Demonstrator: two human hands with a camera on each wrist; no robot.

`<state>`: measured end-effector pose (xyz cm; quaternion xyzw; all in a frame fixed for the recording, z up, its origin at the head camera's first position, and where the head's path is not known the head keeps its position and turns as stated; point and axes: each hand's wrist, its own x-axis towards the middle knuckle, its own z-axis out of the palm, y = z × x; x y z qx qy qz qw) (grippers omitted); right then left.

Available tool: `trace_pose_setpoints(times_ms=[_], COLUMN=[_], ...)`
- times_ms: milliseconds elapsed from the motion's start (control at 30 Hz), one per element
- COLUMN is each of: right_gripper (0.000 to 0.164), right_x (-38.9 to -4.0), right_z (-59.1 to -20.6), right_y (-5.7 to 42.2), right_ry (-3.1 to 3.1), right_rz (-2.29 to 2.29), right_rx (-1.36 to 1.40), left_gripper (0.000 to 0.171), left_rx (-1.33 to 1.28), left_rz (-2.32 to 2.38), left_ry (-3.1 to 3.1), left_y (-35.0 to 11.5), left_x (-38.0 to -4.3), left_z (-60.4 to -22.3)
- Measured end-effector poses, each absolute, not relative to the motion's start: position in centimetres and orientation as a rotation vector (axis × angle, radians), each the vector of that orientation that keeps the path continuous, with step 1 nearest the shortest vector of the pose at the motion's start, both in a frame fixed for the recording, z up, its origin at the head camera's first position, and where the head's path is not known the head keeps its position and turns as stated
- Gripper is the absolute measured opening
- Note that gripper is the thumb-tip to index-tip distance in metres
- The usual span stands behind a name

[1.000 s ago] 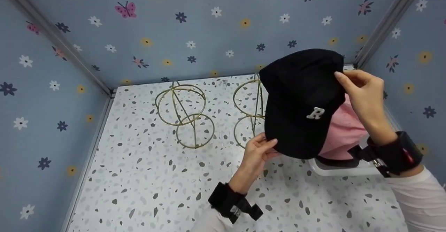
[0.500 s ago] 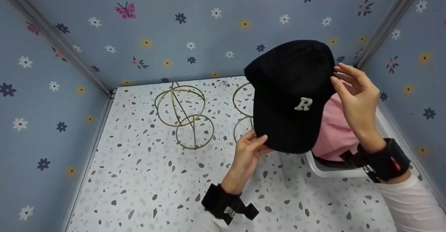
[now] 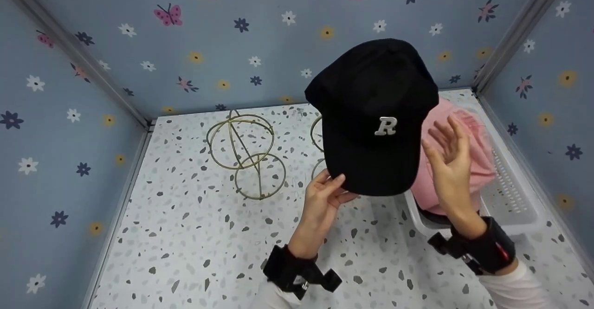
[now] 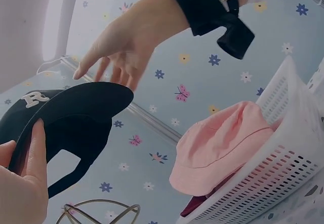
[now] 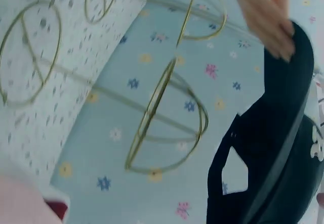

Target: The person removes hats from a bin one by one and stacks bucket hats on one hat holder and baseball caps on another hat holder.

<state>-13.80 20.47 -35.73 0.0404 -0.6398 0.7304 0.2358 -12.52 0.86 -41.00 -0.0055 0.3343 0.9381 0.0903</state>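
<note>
A black baseball cap (image 3: pixel 371 91) with a white letter R on its front hangs in the air, brim toward me. My left hand (image 3: pixel 321 197) pinches the brim's left corner, thumb on top and fingers beneath. My right hand (image 3: pixel 449 170) is off the cap, just right of it, with its fingers loosely bent and nothing held. Behind that hand a pink bucket hat (image 3: pixel 480 160) lies in a white plastic basket (image 3: pixel 533 228). In the left wrist view, something dark red (image 4: pixel 192 206) shows under the pink hat (image 4: pixel 223 148).
A gold wire stand (image 3: pixel 260 197) with round hoops stands left on the speckled white table (image 3: pixel 185 262). A second wire stand (image 3: pixel 317 135) is mostly hidden behind the cap. Flowered blue panels (image 3: pixel 269 35) close the back and both sides.
The cap has moved left and up in my left hand's pinch. My right hand has let go of the cap's edge and drawn back down, uncovering more of the pink hat and basket.
</note>
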Motion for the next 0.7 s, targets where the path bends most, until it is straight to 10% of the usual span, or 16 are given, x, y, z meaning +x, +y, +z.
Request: trace_pose_setpoints(times_ms=[700], right_gripper=[0.053], right_x=[-12.5], right_z=[-39.2], right_y=[19.4], right_ry=[-1.593], right_rz=[2.763], right_rx=[-0.305], left_gripper=[0.024], left_rx=[-0.061], left_rz=[2.819], left_ry=[0.939], left_y=[0.3], left_x=[-12.9], left_z=[-41.8])
